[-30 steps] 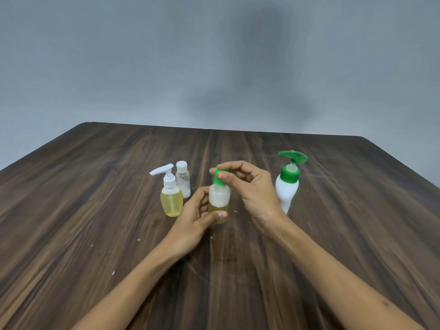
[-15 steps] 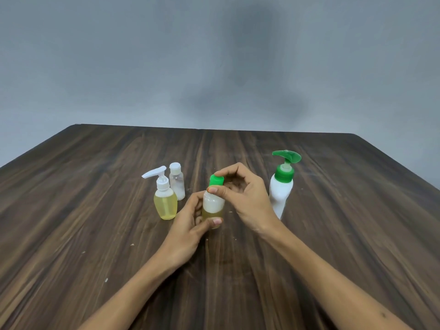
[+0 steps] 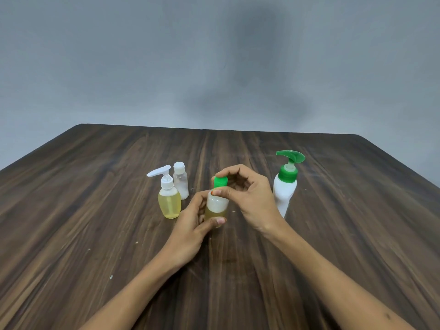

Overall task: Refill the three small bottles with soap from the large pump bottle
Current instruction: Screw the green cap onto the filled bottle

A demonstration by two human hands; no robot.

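Head view. In the centre of the frame, the left hand is gripping the lower body of a small translucent plastic bottle with a green screw cap, thumb across its front near the base. The bottle is standing upright, roughly half full of yellow liquid. Whether its base is touching the dark wood-grain worktop cannot be told. The right hand is curling over the top of the bottle, with thumb and fingertips pinching the green cap.

Just left of centre, a small oval clear bottle with a white pump head, filled with yellow liquid, is standing in front of a small clear cylindrical bottle with a white cap; the two are standing just beside each other. Right of centre, the large white pump bottle with a green collar and green pump head is standing upright, near the right hand but apart from it.

Step in hand, as judged: turning the green cap, either opening the bottle for filling or closing it; the direction cannot be told from this view.

Procedure for doing it well:
- Keep the left hand clamping the body firmly but without squeezing, since soft plastic may push liquid out at the neck.
- Keep the bottle vertical while the cap is turning.
- Turn with the fingertips only, keeping the cap square to the thread.
- Keep the right elbow clear of the large pump bottle.
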